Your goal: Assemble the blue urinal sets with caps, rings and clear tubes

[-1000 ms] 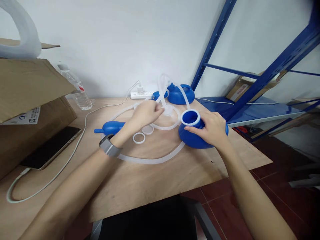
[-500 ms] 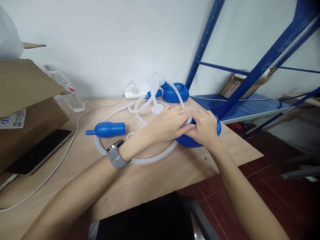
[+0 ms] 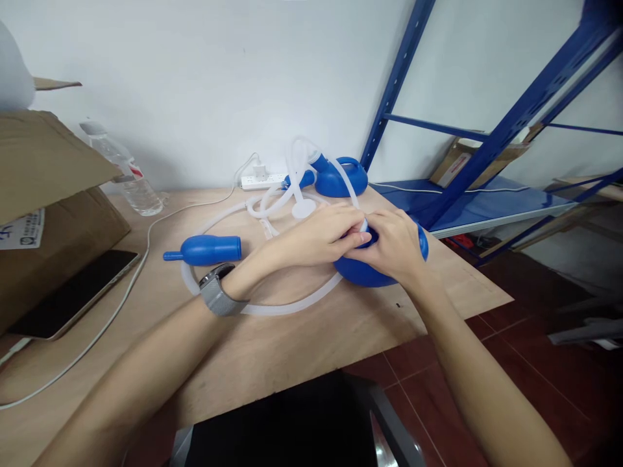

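Observation:
A blue plastic bottle [image 3: 365, 274] with a handle lies near the right part of the table, under both hands. My right hand [image 3: 395, 243] is wrapped round its neck, and part of the blue neck shows between my hands. My left hand [image 3: 324, 237] has its fingers closed on a white cap [image 3: 364, 225] at the bottle's mouth. Clear tubing [image 3: 346, 181] rises behind the cap. My fingers hide most of the cap and whether it sits fully on the neck. Left of my hands lies a blue bulb-shaped funnel [image 3: 210, 250].
Another blue bottle [image 3: 348, 178] stands by the wall among coiled tubing. A power strip [image 3: 263, 181], a water bottle [image 3: 139, 191], a cardboard box [image 3: 58, 240] and a phone [image 3: 73, 295] are farther left. Blue shelving [image 3: 491, 201] adjoins the table's right side; a chair [image 3: 282, 428] stands in front.
My left hand has shifted slightly left, and its fingers have opened a small gap from my right hand. More of the blue neck shows now. The view has moved a little.

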Tool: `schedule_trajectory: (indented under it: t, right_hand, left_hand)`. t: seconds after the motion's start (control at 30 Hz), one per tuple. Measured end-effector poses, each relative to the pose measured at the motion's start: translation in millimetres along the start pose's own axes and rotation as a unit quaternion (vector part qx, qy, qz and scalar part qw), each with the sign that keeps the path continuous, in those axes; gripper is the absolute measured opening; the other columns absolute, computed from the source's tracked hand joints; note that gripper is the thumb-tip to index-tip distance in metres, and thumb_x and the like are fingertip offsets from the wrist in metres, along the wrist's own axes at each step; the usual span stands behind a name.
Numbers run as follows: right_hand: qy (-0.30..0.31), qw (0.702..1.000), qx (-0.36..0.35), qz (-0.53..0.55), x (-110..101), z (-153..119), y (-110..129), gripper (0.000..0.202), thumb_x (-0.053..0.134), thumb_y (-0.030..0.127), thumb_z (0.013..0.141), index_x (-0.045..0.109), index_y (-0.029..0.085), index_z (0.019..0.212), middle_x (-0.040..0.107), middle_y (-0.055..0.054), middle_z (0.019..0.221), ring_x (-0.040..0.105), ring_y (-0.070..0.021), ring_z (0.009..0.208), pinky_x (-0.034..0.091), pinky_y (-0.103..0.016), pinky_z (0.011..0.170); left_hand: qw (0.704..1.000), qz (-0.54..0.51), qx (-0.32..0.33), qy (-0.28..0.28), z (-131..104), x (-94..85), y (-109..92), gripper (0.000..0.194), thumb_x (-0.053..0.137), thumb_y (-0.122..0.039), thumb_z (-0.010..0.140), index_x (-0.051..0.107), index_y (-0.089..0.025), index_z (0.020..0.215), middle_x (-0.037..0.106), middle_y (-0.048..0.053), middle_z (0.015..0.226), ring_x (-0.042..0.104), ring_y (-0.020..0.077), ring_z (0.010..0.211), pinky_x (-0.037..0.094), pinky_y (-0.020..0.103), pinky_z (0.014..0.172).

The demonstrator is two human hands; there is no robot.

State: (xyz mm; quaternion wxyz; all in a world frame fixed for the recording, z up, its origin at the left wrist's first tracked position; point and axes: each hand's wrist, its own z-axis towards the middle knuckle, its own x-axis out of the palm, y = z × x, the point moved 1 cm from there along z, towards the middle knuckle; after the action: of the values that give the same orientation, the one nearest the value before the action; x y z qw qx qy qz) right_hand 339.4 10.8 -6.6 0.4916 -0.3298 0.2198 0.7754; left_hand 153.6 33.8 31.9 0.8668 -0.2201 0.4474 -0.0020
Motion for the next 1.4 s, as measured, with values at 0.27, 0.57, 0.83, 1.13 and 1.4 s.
schedule_trajectory:
  t: [0.27, 0.57, 0.83, 1.13, 1.4]
  right_hand:
    - [0.031, 0.999, -0.025, 0.006, -6.2, -3.6, -1.5, 0.036, 0.063, 0.057, 0.085, 0.065, 0.021, 0.082, 0.072, -0.007, 0.078, 0.067, -0.027, 0.077, 0.039, -0.037, 0.073]
    - [0.026, 0.998, -0.032, -0.04, -11.4, -11.9, -31.7, 0.061, 0.057, 0.077, 0.088, 0.068, 0.018, 0.102, 0.075, -0.011, 0.088, 0.07, -0.0318, 0.084, 0.042, -0.041, 0.08]
    - [-0.02, 0.997, -0.058, -0.048, -7.5, -18.5, -9.9, 0.052, 0.05, 0.063, 0.096, 0.07, 0.016, 0.106, 0.077, -0.012, 0.091, 0.071, -0.0312, 0.087, 0.041, -0.041, 0.076]
    - [-0.043, 0.996, -0.077, -0.008, -6.9, -24.4, -5.5, 0.042, 0.062, 0.052, 0.091, 0.07, 0.016, 0.11, 0.079, -0.013, 0.103, 0.073, -0.0316, 0.092, 0.046, -0.043, 0.081]
    - [-0.026, 0.997, -0.07, 0.008, -8.1, -21.5, -7.2, 0.03, 0.064, 0.046, 0.086, 0.069, 0.02, 0.1, 0.078, -0.011, 0.096, 0.072, -0.0305, 0.089, 0.048, -0.042, 0.081]
  left_hand:
    - [0.998, 0.053, -0.026, 0.019, -0.7, -1.5, -9.7, 0.033, 0.054, -0.033, 0.102, 0.046, -0.02, 0.073, 0.062, 0.002, 0.079, 0.055, 0.0179, 0.076, 0.039, 0.035, 0.076]
    - [0.998, 0.062, 0.015, -0.023, -10.8, -27.0, -1.1, 0.018, 0.057, -0.03, 0.102, 0.068, -0.016, 0.106, 0.073, 0.008, 0.109, 0.065, 0.0228, 0.104, 0.045, 0.036, 0.094]
    - [0.983, 0.175, 0.035, 0.036, -7.7, -10.0, -14.4, 0.028, 0.058, -0.035, 0.103, 0.067, -0.015, 0.085, 0.071, 0.006, 0.087, 0.064, 0.0213, 0.082, 0.043, 0.036, 0.079]
    - [0.968, 0.242, 0.053, 0.051, -5.9, 2.1, -18.6, 0.035, 0.05, -0.035, 0.106, 0.063, -0.016, 0.08, 0.066, 0.004, 0.077, 0.056, 0.0198, 0.072, 0.039, 0.038, 0.074]
    - [0.989, 0.132, 0.047, 0.036, -5.0, 6.3, -8.9, 0.031, 0.047, -0.029, 0.107, 0.057, -0.019, 0.079, 0.06, 0.001, 0.077, 0.051, 0.0172, 0.071, 0.04, 0.033, 0.073]
